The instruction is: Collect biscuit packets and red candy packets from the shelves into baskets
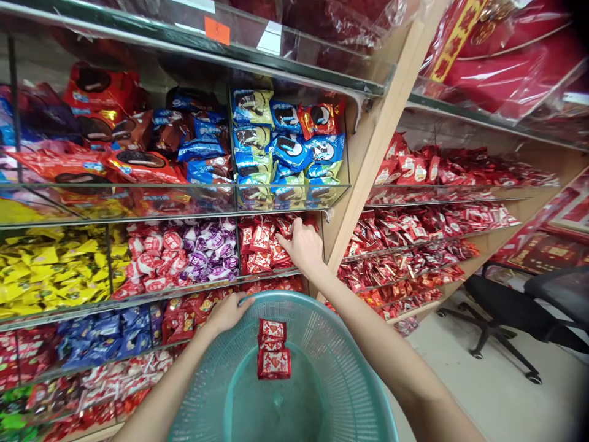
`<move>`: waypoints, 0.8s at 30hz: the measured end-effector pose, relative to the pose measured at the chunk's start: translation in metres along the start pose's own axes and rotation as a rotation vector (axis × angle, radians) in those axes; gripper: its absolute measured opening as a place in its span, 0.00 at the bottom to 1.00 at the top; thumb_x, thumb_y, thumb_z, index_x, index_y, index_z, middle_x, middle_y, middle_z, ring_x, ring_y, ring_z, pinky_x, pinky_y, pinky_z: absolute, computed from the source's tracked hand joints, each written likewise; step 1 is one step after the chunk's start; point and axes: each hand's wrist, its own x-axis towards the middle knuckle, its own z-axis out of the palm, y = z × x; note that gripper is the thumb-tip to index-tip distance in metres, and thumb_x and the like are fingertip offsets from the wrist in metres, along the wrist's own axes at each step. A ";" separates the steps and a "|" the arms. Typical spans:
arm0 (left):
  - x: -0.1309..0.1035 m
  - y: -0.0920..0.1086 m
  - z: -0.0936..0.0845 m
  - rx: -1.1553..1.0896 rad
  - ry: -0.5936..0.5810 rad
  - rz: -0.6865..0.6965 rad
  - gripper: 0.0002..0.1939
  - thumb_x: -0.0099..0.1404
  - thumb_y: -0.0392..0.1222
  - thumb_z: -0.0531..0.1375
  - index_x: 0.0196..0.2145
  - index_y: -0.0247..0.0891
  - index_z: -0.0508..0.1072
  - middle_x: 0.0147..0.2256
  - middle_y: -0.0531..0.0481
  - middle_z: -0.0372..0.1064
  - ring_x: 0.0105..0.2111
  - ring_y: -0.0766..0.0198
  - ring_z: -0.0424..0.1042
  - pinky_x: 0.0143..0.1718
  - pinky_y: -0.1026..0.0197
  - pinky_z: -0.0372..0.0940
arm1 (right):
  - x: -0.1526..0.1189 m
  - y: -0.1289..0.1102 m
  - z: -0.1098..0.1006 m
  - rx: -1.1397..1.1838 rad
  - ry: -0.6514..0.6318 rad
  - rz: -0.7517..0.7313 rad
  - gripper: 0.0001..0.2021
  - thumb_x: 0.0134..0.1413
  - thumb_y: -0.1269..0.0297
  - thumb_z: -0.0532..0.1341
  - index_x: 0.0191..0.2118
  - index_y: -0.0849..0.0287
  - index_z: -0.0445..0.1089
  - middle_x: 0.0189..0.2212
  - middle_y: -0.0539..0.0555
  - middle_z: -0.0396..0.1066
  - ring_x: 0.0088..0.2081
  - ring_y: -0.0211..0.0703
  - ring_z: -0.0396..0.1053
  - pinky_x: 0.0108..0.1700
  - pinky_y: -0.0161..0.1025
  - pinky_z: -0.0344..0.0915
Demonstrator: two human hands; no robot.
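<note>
A green plastic basket (363, 368) with perforated walls is held below the shelves. My left hand (230, 312) grips its far left rim. Inside the basket are a few red-and-white candy packets (275, 363), close together. My right hand (304, 247) reaches over the basket into a shelf compartment of similar red candy packets (260, 238). Its thumb is spread to the left, apart from the bent fingers, over the packets. I see nothing in its grasp, though some fingertips are hidden.
Purple-wrapped candies (209, 242) and yellow packets (50, 264) fill compartments to the left. Blue cookie packs (289, 152) lie above, behind a clear front panel (294, 195). A wooden divider (368, 166) stands right of my hand. Black office chairs (506, 301) stand at the right.
</note>
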 end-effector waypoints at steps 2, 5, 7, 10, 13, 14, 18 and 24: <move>0.000 -0.001 0.001 0.009 0.000 0.005 0.26 0.61 0.60 0.46 0.44 0.41 0.71 0.44 0.46 0.72 0.43 0.55 0.70 0.40 0.62 0.61 | -0.001 -0.001 0.000 0.012 0.001 0.018 0.14 0.53 0.51 0.53 0.35 0.58 0.57 0.30 0.59 0.68 0.37 0.50 0.63 0.34 0.41 0.59; 0.000 -0.002 0.002 0.003 0.000 0.012 0.26 0.61 0.60 0.46 0.44 0.42 0.71 0.42 0.46 0.73 0.42 0.56 0.71 0.39 0.62 0.61 | -0.002 0.003 -0.004 0.089 0.030 0.054 0.13 0.52 0.52 0.54 0.34 0.57 0.58 0.29 0.55 0.68 0.35 0.48 0.64 0.32 0.39 0.57; 0.000 -0.002 0.002 -0.009 0.008 0.011 0.25 0.61 0.59 0.47 0.44 0.42 0.72 0.41 0.47 0.73 0.41 0.56 0.71 0.39 0.63 0.61 | -0.001 0.007 -0.006 0.190 0.033 0.098 0.14 0.50 0.50 0.55 0.33 0.57 0.59 0.27 0.52 0.67 0.32 0.44 0.64 0.30 0.37 0.55; 0.000 -0.001 0.001 -0.018 0.021 -0.016 0.24 0.60 0.59 0.48 0.43 0.43 0.72 0.40 0.48 0.74 0.41 0.56 0.71 0.39 0.63 0.61 | -0.001 0.012 -0.010 0.395 -0.005 0.156 0.17 0.45 0.47 0.58 0.30 0.57 0.60 0.23 0.47 0.65 0.26 0.38 0.62 0.28 0.35 0.53; -0.001 0.001 0.000 -0.014 0.016 -0.042 0.24 0.60 0.59 0.49 0.43 0.42 0.72 0.39 0.48 0.74 0.40 0.57 0.71 0.39 0.63 0.61 | -0.006 0.016 -0.017 0.603 -0.024 0.163 0.19 0.41 0.46 0.61 0.28 0.58 0.60 0.21 0.45 0.62 0.23 0.34 0.58 0.26 0.34 0.52; -0.001 0.002 0.000 -0.013 0.013 -0.047 0.24 0.60 0.59 0.49 0.43 0.42 0.72 0.38 0.48 0.75 0.40 0.57 0.71 0.39 0.63 0.61 | -0.010 0.018 -0.021 0.671 -0.029 0.158 0.19 0.40 0.47 0.62 0.28 0.58 0.60 0.21 0.45 0.61 0.22 0.33 0.56 0.25 0.33 0.52; -0.001 0.003 -0.001 -0.006 0.011 -0.022 0.24 0.60 0.59 0.48 0.42 0.43 0.72 0.38 0.49 0.75 0.39 0.57 0.71 0.38 0.63 0.61 | -0.032 0.027 -0.048 0.974 -0.128 0.116 0.17 0.42 0.52 0.63 0.32 0.58 0.60 0.24 0.46 0.61 0.23 0.31 0.56 0.26 0.33 0.54; 0.001 0.001 0.000 0.010 -0.008 -0.013 0.24 0.61 0.59 0.47 0.44 0.43 0.71 0.41 0.48 0.73 0.41 0.57 0.70 0.39 0.63 0.60 | -0.078 0.043 -0.060 1.228 -0.709 0.059 0.16 0.43 0.61 0.65 0.37 0.57 0.60 0.30 0.47 0.65 0.31 0.32 0.62 0.34 0.33 0.60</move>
